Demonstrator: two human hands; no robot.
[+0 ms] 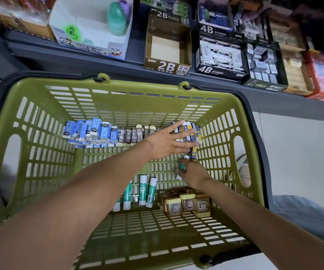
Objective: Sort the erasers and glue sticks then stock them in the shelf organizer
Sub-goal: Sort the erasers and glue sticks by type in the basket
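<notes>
Green plastic basket [46, 152] is holding sorted erasers and glue sticks [143, 190], left hand [165, 145] lying flat-fingered on far-right navy erasers [191, 133], right hand [193, 174] gripping 1 glue stick [182, 167].

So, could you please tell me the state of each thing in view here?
Left hand: open, fingers on navy-and-yellow erasers.
Right hand: grips a glue stick.
Green basket: partly sorted.
Blue erasers: piled.
Glue sticks: lying grouped.
2B box: empty.
4B box: stocked.
</notes>
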